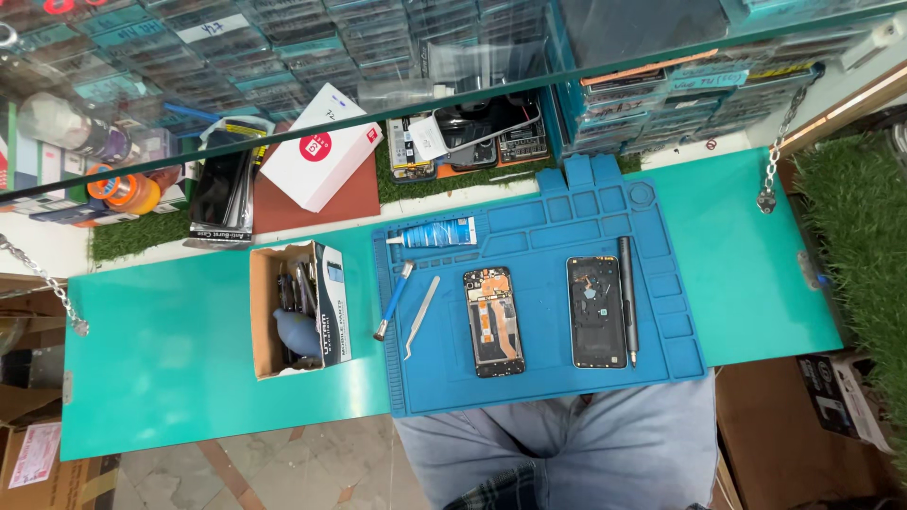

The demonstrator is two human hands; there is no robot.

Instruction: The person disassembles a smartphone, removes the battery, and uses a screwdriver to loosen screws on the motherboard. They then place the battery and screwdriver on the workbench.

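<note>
Neither of my hands is in view. On the blue work mat [557, 236] lie an opened phone body [494, 321] with its insides showing and, to its right, a dark phone back panel [596, 312]. A long black screwdriver [626, 300] rests right of the panel. Left of the phone lie metal tweezers [420, 316] and a blue-handled brush tool [393, 300]. A blue-and-white glue tube [436, 233] lies near the mat's far left corner.
The mat sits on a green fold-out counter [189, 349] hung on chains [773, 161]. An open cardboard box [298, 307] of tools stands left of the mat. A white box [321, 146], phone screens and stacked parts drawers [661, 85] lie behind glass. My jeans-clad lap [586, 449] is below.
</note>
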